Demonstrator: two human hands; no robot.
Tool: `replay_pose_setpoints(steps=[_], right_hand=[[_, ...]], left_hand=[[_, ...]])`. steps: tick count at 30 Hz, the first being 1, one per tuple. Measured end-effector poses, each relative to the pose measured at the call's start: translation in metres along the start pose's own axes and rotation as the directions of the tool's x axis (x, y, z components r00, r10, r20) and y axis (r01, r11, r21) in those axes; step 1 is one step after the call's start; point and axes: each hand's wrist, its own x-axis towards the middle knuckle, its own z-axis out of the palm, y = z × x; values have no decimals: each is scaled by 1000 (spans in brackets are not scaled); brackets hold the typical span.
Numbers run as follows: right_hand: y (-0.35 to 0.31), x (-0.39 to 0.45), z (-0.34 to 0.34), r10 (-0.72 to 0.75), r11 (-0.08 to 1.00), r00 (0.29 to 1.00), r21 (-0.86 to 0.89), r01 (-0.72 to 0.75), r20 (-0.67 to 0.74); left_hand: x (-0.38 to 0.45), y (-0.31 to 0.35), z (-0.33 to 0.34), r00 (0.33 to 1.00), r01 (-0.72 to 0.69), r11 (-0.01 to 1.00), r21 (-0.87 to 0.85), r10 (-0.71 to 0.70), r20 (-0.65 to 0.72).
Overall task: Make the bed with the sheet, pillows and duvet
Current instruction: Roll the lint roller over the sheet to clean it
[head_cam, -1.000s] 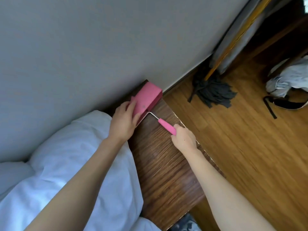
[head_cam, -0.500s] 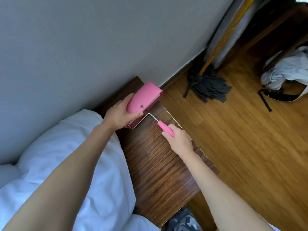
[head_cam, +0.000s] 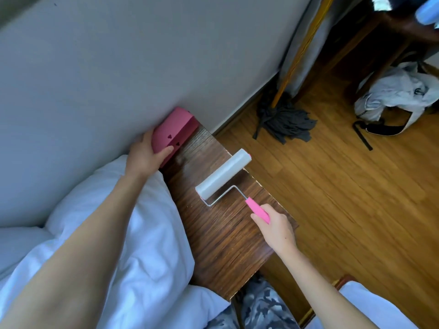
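Observation:
My left hand grips a pink cover case against the grey wall, at the back of a dark wooden bedside table. My right hand holds the pink handle of a lint roller, whose white roll hovers bare over the table. A white pillow lies left of the table under my left forearm. More white bedding shows at the left edge.
A grey mop with a yellow pole leans in the corner on the wooden floor. A crumpled grey bag lies at the right by dark furniture. My camouflage trouser leg is at the bottom.
The roller has come out of its pink cover: my right hand drew it right and toward me, while my left hand kept the cover back against the wall.

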Motion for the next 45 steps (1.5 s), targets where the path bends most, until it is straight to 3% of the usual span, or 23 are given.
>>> replay_pose_setpoints(steps=[2, 7, 13, 19, 25, 29, 35, 40, 45], right_hand=[[3, -22, -5, 13, 1000, 1000, 10, -13, -10], [15, -89, -18, 36, 998, 996, 58, -31, -79], [46, -181, -20, 178, 971, 971, 190, -147, -158], [93, -279, -24, 324, 922, 911, 301, -244, -256], [157, -350, -32, 474, 832, 815, 474, -289, -335], [209, -387, -50, 566, 752, 735, 599, -276, -372], [299, -440, -85, 681, 670, 604, 685, -286, -415], [368, -485, -97, 774, 592, 473, 746, -307, -420], [404, -516, -81, 891, 412, 316, 872, -265, -326]], left_hand=[[-29, 16, 4, 999, 0, 999, -33, -1, -45], [-114, 50, 21, 996, -94, 977, -189, 94, -7], [-207, 78, 38, 979, -170, 918, -357, 199, 47], [-283, 129, 54, 918, -260, 890, -375, 348, 189], [-354, 217, 88, 763, -457, 833, -311, 547, 345], [-395, 291, 129, 633, -628, 747, -217, 653, 416], [-466, 404, 199, 432, -775, 583, -244, 771, 468], [-542, 473, 258, 227, -836, 446, -320, 812, 538], [-593, 519, 314, 37, -854, 362, -373, 757, 652]])
